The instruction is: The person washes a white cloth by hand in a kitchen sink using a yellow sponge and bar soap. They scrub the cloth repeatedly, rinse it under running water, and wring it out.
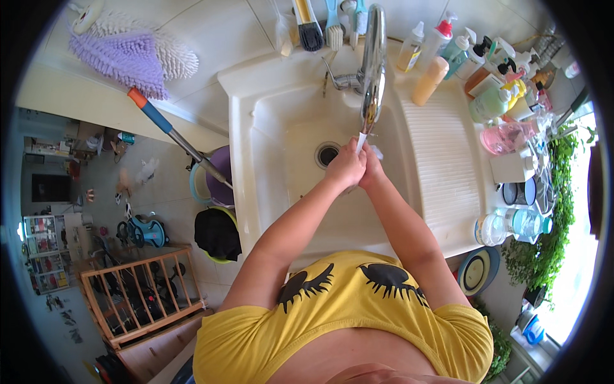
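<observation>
Both my hands meet under the chrome faucet (pixel 374 72), over the basin of a cream laundry sink (pixel 307 216). A white stream of water (pixel 361 142) falls from the spout onto them. My left hand (pixel 346 165) presses against my right hand (pixel 372 165), fingers curled inward. Beside the right fingers shows a small whitish patch (pixel 376 152), splash or something soft; I cannot tell which. Whatever lies between the palms is hidden. The round drain (pixel 329 154) sits just left of my hands. Behind the basin, the faucet lever (pixel 343 81) points left.
Right of the basin is a ribbed washboard (pixel 443 163), with an orange bottle (pixel 430 80) at its back. Pump bottles (pixel 489 103) and a pink bottle (pixel 511 137) crowd the right edge. Brushes (pixel 311 36) hang behind. A mop handle (pixel 177 137) leans at the left, near buckets (pixel 220 175).
</observation>
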